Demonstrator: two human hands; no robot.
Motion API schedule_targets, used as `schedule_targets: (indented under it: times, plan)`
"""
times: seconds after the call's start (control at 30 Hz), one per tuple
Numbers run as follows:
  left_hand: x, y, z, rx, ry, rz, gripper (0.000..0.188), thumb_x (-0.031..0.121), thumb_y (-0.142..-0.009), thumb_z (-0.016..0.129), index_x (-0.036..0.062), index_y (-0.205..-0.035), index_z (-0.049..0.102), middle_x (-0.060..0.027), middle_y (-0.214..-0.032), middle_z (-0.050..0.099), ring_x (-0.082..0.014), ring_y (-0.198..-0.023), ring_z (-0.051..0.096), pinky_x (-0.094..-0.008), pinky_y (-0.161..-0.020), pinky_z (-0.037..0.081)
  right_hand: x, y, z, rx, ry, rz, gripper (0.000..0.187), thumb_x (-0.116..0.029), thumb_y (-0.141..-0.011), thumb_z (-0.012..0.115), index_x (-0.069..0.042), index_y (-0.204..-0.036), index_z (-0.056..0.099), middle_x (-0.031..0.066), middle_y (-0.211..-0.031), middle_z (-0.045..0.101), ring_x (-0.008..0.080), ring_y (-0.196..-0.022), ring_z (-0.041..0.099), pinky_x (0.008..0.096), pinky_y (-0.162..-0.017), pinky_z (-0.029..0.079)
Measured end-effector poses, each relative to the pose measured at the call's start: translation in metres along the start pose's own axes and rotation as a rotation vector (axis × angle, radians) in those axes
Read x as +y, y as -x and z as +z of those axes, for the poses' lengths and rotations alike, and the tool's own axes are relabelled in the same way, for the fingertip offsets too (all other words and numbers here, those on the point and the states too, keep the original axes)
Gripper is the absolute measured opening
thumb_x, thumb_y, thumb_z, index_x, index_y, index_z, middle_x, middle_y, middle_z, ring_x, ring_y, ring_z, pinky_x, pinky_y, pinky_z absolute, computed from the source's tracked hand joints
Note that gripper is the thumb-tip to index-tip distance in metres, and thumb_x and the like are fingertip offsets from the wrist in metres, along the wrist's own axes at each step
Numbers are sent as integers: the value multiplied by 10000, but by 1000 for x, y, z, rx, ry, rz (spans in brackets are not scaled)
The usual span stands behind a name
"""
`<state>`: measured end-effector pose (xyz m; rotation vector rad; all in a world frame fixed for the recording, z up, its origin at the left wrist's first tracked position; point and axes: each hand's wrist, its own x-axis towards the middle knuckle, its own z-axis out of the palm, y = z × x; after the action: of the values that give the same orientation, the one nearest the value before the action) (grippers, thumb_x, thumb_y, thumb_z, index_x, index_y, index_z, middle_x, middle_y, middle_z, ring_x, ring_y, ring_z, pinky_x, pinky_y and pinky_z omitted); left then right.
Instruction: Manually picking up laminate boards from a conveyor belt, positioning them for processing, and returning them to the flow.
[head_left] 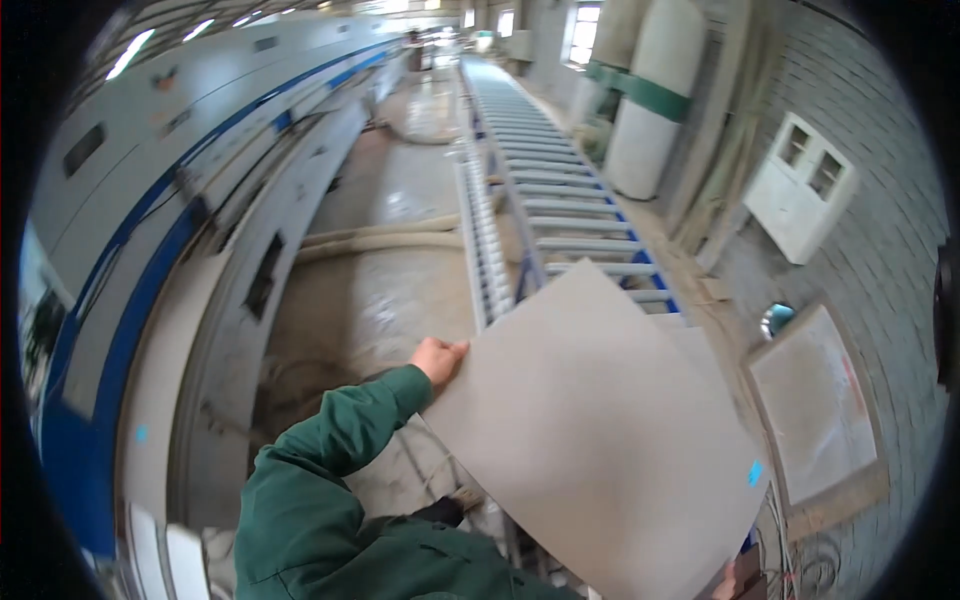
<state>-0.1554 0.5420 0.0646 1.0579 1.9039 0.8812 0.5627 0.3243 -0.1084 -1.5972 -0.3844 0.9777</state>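
Observation:
A large, flat, square grey-beige panel [590,420] with a small blue mark near its right corner is held tilted in front of me. My left hand [440,362] is closed on its left edge, fingers curled behind it. At the lower right edge, only a bit of my right hand [727,582] shows, gripping the same panel; most of it is hidden. Partly covered by the panel, another pale flat piece [695,345] lies at the near end of the roller conveyor [580,222].
A long grey-and-blue machine [215,110] runs along the left. Thick hoses [390,235] cross the floor. On the right are a white tank [650,110] with a green band, a white cabinet [800,190] and a framed board [820,405] leaning near the brick wall.

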Motion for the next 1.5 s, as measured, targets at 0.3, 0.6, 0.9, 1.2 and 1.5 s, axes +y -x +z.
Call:
schedule_targets:
  times: [0.3,0.6,0.9,1.2,1.5]
  plan:
    - [-209,333,-177,779,371,-289,426,353,-720,575,-63,-811,588,-91,-685,590,-122,-613,527,-254,-595,416,-91,140,219,-557,110,-52,498,-335,-760,483,19,-1104,421,113,-1092,448,216,-964,446,299,-831,347]
    - [-355,664,-202,1352,509,-625,419,327,-692,602,-90,-672,578,-107,-598,550,-172,-533,497,-282,-509,398,4,311,377,-1067,279,-3,395,-233,-726,546,55,-992,496,109,-927,537,191,-814,510,277,-734,398]
    - [-512,948,-153,1845,473,-823,428,283,-670,628,-137,-662,550,-150,-616,564,-175,-582,495,-312,-553,394,162,554,436,-1474,531,-185,334,-215,-707,532,39,-924,548,87,-899,555,170,-797,516,272,-721,405]
    - [-609,1187,-123,2191,647,-867,388,183,-672,636,-148,-843,529,-141,-826,565,-197,-707,516,-302,-658,417,293,872,365,-1734,675,-390,343,-254,-657,580,66,-781,581,74,-759,575,154,-671,513,291,-607,406]
    - [-681,1266,-113,2343,867,-898,400,210,-667,642,-113,-871,524,-136,-825,550,-217,-690,502,-337,-629,419,383,1046,350,-1809,889,-209,550,-345,-597,603,151,-817,511,195,-785,558,230,-721,523,327,-645,407]
